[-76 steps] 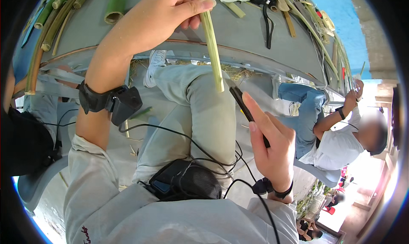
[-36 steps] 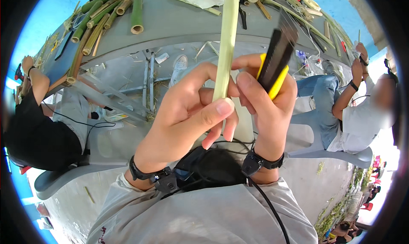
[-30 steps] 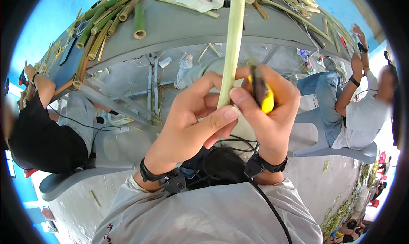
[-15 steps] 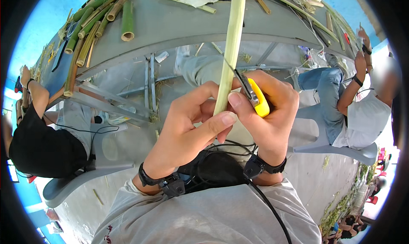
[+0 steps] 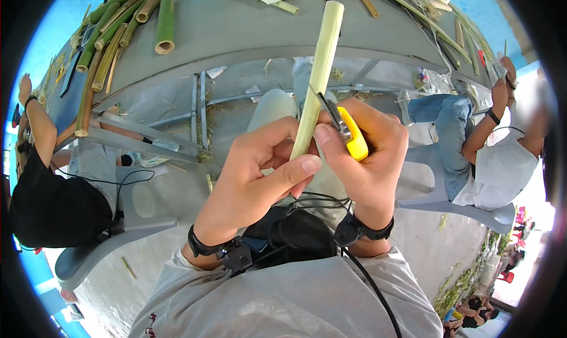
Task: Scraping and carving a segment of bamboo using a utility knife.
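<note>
A pale green, peeled bamboo strip [image 5: 323, 54] stands tilted in front of me, its top end leaning a little right. My left hand [image 5: 254, 172] grips its lower end between thumb and fingers; the strip's bottom is hidden behind them. In my right hand [image 5: 369, 149] is a yellow-and-black utility knife [image 5: 352, 135], its thin blade out and lying across the strip's face above my left thumb. The right thumb presses close to the strip, beside the knife. Each wrist carries a black strap with a small camera.
Beyond my hands is a grey table [image 5: 236, 28]. Green bamboo poles [image 5: 166, 25] are piled at its left, with more strips [image 5: 413, 28] at the right. One person [image 5: 65, 190] sits left, another [image 5: 490, 155] right. Black cables [image 5: 322, 203] loop near my lap.
The view has shifted slightly, so the table and people sit a little differently. Strip and knife stay in the same grip, the blade still against the strip.
</note>
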A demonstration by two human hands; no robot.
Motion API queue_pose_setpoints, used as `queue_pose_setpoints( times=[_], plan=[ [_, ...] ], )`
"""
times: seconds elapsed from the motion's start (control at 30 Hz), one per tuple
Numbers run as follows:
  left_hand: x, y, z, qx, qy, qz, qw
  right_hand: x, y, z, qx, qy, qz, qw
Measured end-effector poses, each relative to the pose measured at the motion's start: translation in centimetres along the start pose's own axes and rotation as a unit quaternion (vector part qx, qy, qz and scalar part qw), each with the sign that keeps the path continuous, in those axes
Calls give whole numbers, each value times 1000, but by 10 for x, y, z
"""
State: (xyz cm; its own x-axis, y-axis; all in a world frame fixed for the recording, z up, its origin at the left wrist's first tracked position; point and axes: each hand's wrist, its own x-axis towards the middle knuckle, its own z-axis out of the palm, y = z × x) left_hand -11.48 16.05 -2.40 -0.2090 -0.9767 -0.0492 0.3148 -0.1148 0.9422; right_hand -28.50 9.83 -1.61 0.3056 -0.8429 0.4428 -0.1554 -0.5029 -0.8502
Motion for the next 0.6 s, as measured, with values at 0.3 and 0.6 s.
queue_pose_setpoints(
  times=[0.3,0.6],
  plan=[
    [22,-12,-7,66,9,-51,996,6,27,-2,-49,5,9,999],
    [25,-19,-15,37,39,-27,998,17,36,5,79,-37,106,990]
  ],
)
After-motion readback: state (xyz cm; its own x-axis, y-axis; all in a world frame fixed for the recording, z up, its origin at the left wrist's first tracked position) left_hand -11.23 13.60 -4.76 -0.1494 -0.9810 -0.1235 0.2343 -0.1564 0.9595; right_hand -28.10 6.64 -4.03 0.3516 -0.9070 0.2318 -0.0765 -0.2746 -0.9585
